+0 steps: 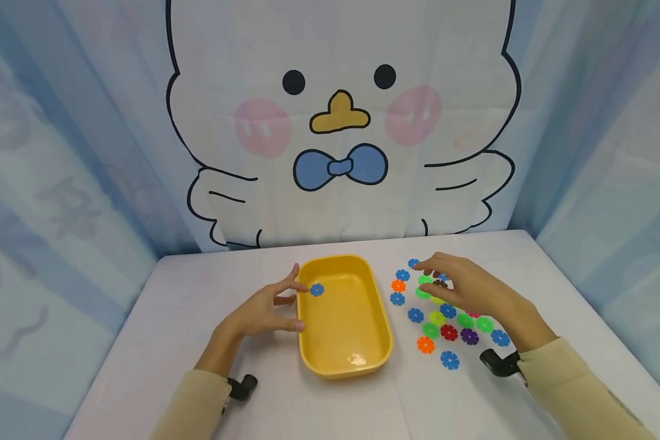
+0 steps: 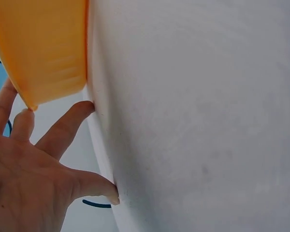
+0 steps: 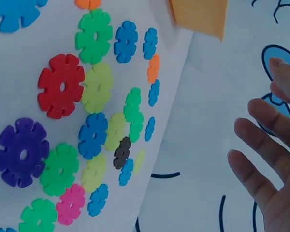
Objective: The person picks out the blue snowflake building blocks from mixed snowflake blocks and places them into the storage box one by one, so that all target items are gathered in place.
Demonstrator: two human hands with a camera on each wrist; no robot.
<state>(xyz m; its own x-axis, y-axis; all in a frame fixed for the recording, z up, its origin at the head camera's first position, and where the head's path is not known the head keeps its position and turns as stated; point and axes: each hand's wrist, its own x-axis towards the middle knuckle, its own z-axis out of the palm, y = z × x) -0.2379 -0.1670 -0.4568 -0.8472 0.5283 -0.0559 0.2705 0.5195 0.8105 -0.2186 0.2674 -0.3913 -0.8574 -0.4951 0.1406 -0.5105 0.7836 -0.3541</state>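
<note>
My left hand (image 1: 263,310) is at the left side of a yellow tray (image 1: 382,330), fingers spread and touching its rim. In the left wrist view, my left hand (image 2: 34,174) has its fingers extended by the tray wall (image 2: 58,58). One blue flower-shaped disc (image 1: 316,290) is inside the tray, close to a left fingertip. Over the scattered discs hovers my right hand (image 1: 467,284), thumb and fingers apart. The right wrist view shows that hand (image 3: 275,169) with no disc visible between its fingers.
Notched plastic discs lie right of the tray, among them a red disc (image 1: 448,332), a purple disc (image 1: 470,336) and an orange disc (image 1: 426,345). The white table (image 1: 275,397) ends at a curtain (image 1: 341,214) printed with a cartoon bird.
</note>
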